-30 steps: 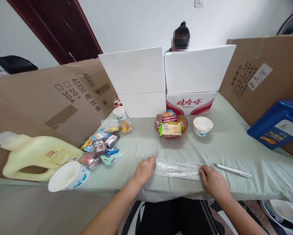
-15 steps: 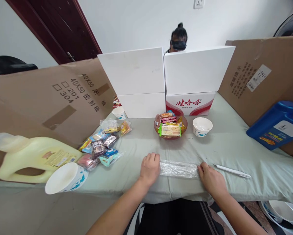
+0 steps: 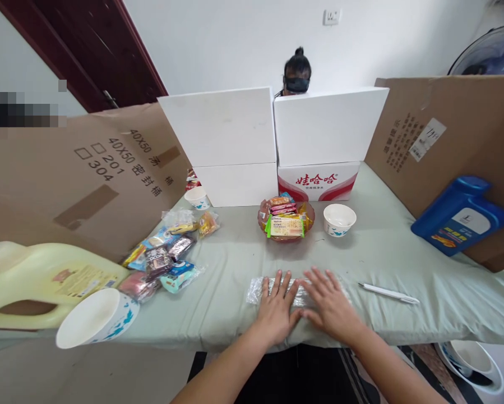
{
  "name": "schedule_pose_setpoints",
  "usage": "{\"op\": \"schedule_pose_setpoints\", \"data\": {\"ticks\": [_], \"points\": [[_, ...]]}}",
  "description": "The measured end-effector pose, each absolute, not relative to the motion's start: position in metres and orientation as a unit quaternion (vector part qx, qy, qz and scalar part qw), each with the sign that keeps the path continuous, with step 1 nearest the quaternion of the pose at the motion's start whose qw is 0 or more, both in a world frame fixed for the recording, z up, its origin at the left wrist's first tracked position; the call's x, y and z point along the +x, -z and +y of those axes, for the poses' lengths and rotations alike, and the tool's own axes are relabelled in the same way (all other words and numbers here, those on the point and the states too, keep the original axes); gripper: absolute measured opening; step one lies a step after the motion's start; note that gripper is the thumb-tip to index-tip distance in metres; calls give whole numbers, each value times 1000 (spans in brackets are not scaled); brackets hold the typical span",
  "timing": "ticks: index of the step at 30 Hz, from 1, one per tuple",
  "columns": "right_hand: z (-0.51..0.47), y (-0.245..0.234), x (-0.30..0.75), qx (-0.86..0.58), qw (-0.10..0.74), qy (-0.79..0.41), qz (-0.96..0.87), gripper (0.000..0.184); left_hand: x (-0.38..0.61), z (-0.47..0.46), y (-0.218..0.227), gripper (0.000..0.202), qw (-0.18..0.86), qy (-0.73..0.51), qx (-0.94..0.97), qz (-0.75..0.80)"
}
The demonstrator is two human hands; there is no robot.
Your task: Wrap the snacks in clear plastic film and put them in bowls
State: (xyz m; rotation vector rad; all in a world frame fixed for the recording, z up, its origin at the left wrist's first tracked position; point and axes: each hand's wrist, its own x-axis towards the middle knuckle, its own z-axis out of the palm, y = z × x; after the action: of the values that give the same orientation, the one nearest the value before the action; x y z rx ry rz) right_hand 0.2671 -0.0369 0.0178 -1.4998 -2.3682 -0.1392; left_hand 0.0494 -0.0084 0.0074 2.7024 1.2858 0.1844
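A folded strip of clear bubble wrap [image 3: 255, 290] lies flat near the table's front edge. Both hands press down on it side by side, fingers spread: my left hand [image 3: 278, 308] on its middle, my right hand [image 3: 329, 306] on its right part. The palms cover much of the strip. To the right of my right hand lies a white pen [image 3: 389, 293]. Beyond the hands stands a reddish glass bowl [image 3: 286, 238] filled with wrapped snacks, a pale packet [image 3: 286, 226] on top. A white paper bowl [image 3: 340, 219] sits just right of it.
Wrapped snacks [image 3: 159, 261] are heaped at left, near a paper bowl [image 3: 96, 320] at the edge and a yellow jug [image 3: 66, 280]. A blue bottle [image 3: 457, 216] leans at right. White boxes [image 3: 235, 185] stand behind, cardboard panels on both sides. A person [image 3: 297, 73] is beyond.
My hands have come inward from the two ends of the bubble wrap. Their curled fingers have opened out flat on top of it. The view has shifted slightly.
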Motion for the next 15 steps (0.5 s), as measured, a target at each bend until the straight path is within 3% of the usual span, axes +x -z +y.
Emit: {"op": "schedule_pose_setpoints", "data": {"ticks": [3,6,8,11,15], "points": [[-47,-5,256,-490,100,13,-866,82,26,6,-7,69,48,-57,902,425],[-71,5,260,-512,96,29,-853,85,-1,21,-9,61,24,-57,900,432],[-91,10,264,-516,113,62,-847,81,-8,23,-14,55,-4,-68,881,467],[-115,15,269,-520,144,108,-835,61,7,9,-24,42,-39,-100,830,547],[-132,14,283,-506,195,106,-833,40,51,-22,-30,22,34,-116,853,508]]}}
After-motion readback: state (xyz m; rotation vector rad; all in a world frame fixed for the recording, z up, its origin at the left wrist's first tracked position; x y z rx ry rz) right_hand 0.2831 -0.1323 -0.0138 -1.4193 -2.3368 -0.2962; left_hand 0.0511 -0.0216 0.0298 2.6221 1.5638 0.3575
